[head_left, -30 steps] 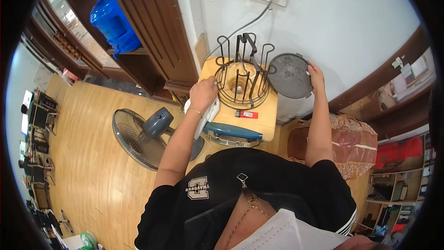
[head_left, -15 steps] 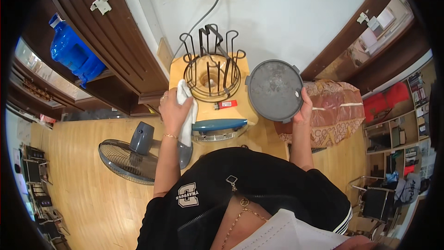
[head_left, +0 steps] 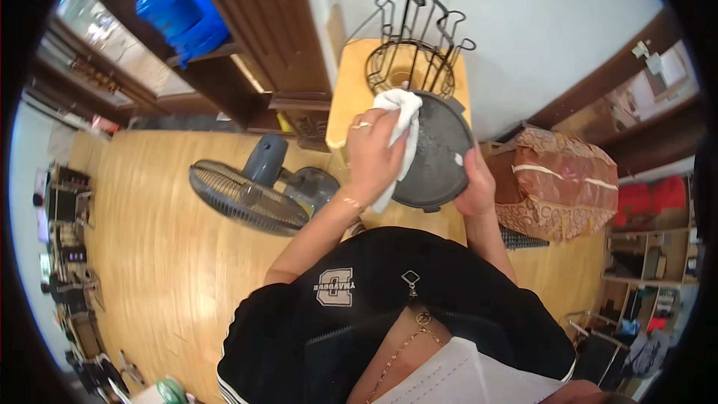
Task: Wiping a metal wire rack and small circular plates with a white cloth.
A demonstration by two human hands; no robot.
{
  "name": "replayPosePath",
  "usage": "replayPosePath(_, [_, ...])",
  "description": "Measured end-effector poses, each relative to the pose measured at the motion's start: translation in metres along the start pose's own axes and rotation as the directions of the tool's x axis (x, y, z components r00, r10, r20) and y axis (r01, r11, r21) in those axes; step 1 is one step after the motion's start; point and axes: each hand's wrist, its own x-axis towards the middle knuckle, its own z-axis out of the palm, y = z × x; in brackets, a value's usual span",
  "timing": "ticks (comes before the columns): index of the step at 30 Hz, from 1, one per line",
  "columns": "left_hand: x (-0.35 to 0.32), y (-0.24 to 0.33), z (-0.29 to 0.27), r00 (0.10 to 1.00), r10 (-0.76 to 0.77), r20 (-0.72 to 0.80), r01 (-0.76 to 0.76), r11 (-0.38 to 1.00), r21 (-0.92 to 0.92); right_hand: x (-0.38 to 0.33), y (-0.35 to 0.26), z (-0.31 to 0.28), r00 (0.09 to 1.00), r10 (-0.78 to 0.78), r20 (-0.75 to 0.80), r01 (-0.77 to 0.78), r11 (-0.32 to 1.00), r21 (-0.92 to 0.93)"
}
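In front of my chest I hold up a round dark grey tray (head_left: 437,153) with small tabs on its rim. My right hand (head_left: 477,183) grips the tray's right edge, thumb on top beside a small white spot. My left hand (head_left: 374,151) is closed on a white cloth (head_left: 402,116), which lies against the tray's left side and hangs down past its edge. Behind the tray, a black wire rack (head_left: 411,52) with looped upright prongs stands on a small light-wood table (head_left: 351,82).
A grey floor fan (head_left: 254,187) stands on the wood floor to the left. On the right sits a bulky brown patterned bag (head_left: 557,183). A blue water jug (head_left: 183,11) rests on a dark wooden shelf at the far left. A white wall rises behind the table.
The tray has come left and in front of the table, hiding the lighter and blue-topped object there. My left hand has brought the cloth from the table's left side onto the tray.
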Motion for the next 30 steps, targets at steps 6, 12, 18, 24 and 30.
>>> replayPosePath(6, [-0.039,0.020,0.027,0.987,-0.052,-0.154,0.053,0.999,0.005,-0.013,0.007,0.012,0.994,0.018,0.107,-0.006,0.994,-0.108])
replayPosePath(12, [-0.117,0.084,0.025,0.981,0.111,0.160,-0.130,0.985,0.110,-0.039,0.025,-0.040,0.966,0.230,0.121,-0.238,0.970,0.048])
replayPosePath(18, [-0.159,0.098,0.018,0.959,0.209,0.192,-0.250,0.942,0.225,-0.073,0.040,-0.066,0.922,0.329,0.202,-0.359,0.924,0.132])
replayPosePath(24, [-0.112,0.079,0.012,0.975,0.220,0.000,-0.198,0.876,0.439,-0.092,0.017,-0.015,0.975,0.185,0.119,-0.192,0.980,0.054])
replayPosePath(30, [-0.107,0.054,-0.012,0.998,0.047,0.034,-0.057,0.893,0.447,-0.096,0.022,-0.007,0.997,0.056,0.051,-0.060,0.995,0.083])
